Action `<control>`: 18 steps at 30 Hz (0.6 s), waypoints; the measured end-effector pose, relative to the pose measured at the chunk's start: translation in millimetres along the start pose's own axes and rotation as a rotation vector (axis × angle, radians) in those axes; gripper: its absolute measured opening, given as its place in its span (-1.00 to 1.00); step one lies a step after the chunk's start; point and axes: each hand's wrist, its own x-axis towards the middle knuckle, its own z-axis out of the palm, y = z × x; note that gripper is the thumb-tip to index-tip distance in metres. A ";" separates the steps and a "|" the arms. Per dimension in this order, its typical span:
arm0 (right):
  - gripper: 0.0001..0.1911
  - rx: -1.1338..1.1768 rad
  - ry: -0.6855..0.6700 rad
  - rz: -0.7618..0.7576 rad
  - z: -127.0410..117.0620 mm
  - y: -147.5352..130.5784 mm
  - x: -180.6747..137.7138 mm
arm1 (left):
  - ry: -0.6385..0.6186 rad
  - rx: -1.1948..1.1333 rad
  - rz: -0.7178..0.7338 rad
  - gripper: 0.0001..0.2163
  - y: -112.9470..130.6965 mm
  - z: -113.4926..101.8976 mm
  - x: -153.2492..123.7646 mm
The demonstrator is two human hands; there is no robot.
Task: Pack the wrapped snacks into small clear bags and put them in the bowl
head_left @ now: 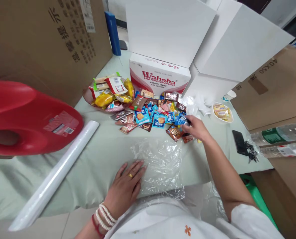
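Observation:
My left hand (126, 186) lies flat and open on the edge of a clear plastic sheet (160, 162) spread on the pale green table (103, 142). My right hand (196, 127) reaches over the sheet to a heap of small wrapped snacks (152, 114) and pinches a blue snack packet (181, 119) at the heap's right side. A brown cookie packet (174, 132) lies just below that hand.
A dish (88, 96) of yellow and white snack packs sits left of the heap. Behind stand a Wahaha carton (159, 78) and white boxes (237, 49). A red jug (25, 116) and white roll (55, 176) lie left; phone with keys (240, 142), bottles (279, 134), small bowl (222, 113) right.

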 end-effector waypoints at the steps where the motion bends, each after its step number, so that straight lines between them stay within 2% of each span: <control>1: -0.50 -0.031 0.015 0.001 -7.1 11.9 12.3 | 0.000 0.008 0.002 -0.53 0.1 0.0 0.2; 3: -0.49 -0.091 -0.063 -0.060 -12.6 26.1 38.3 | 0.003 0.029 0.005 -0.54 0.1 -0.2 0.7; 6: -0.38 -0.172 -0.325 -0.214 -3.4 25.2 68.9 | 0.009 0.042 0.010 -0.54 -0.2 -0.2 0.8; 9: -0.47 -0.266 -0.449 -0.212 8.4 16.0 78.5 | 0.011 0.026 0.011 -0.54 0.2 0.6 0.2; 11: -0.57 -0.315 -0.433 -0.141 8.1 16.2 72.9 | 0.021 0.005 -0.007 -0.55 2.0 2.0 0.7; 14: -0.61 -0.371 -0.362 -0.058 -10.0 26.2 51.3 | 0.024 -0.037 -0.088 -0.60 8.9 4.9 6.4; 16: -0.63 -0.378 -0.240 0.022 -29.7 29.6 31.8 | 0.012 -0.061 -0.155 -0.62 15.4 6.7 14.0; 18: -0.65 -0.327 -0.111 0.083 -46.9 21.8 10.4 | -0.006 -0.078 -0.211 -0.62 21.1 8.4 22.9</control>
